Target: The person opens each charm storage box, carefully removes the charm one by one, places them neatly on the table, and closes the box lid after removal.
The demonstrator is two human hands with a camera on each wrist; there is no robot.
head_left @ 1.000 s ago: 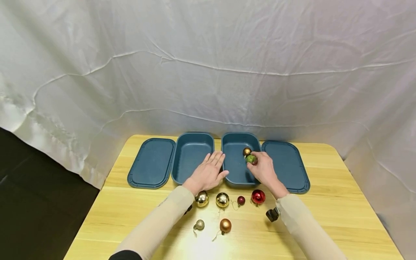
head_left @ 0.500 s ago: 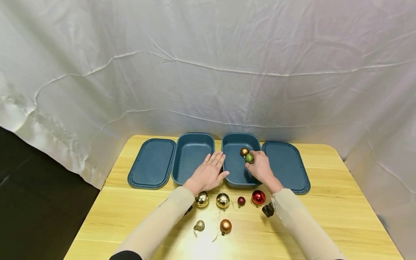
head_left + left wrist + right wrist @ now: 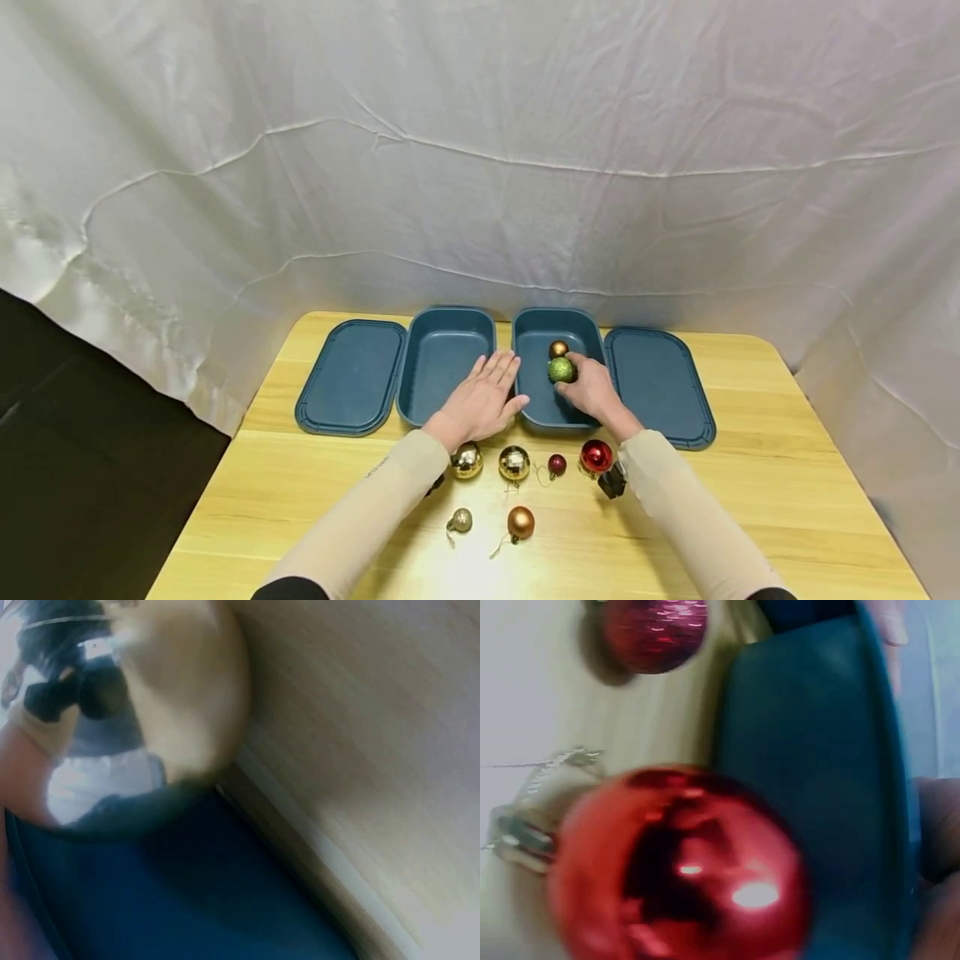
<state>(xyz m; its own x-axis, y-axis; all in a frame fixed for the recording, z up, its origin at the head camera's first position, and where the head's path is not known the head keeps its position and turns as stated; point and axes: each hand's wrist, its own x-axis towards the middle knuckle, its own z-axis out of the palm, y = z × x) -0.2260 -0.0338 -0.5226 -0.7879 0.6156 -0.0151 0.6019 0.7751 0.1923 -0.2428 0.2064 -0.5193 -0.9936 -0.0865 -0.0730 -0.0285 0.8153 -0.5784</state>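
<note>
A green glitter bauble [image 3: 560,370] sits between the thumb and fingertips of my right hand [image 3: 590,390], low inside the right blue box [image 3: 542,417]. Just behind it in the same box lies a bronze bauble [image 3: 558,349]. My left hand [image 3: 483,400] lies flat, palm down and fingers straight, over the inner sides of the two boxes, holding nothing. Below its wrist is a shiny gold bauble [image 3: 467,460], large in the left wrist view. The right wrist view shows a shiny red bauble [image 3: 682,870] in front of the box wall [image 3: 802,750].
The left blue box [image 3: 447,367] has nothing in it. Flat blue lids [image 3: 351,379] flank the boxes. On the near side lie a mirrored gold bauble [image 3: 513,463], a small dark red one [image 3: 557,465], a pale glitter one [image 3: 461,520] and a copper one [image 3: 521,522].
My right hand has moved left within the right box with the green bauble, and more of the bauble now shows. The bronze bauble has shifted slightly left. My left hand has stayed put.
</note>
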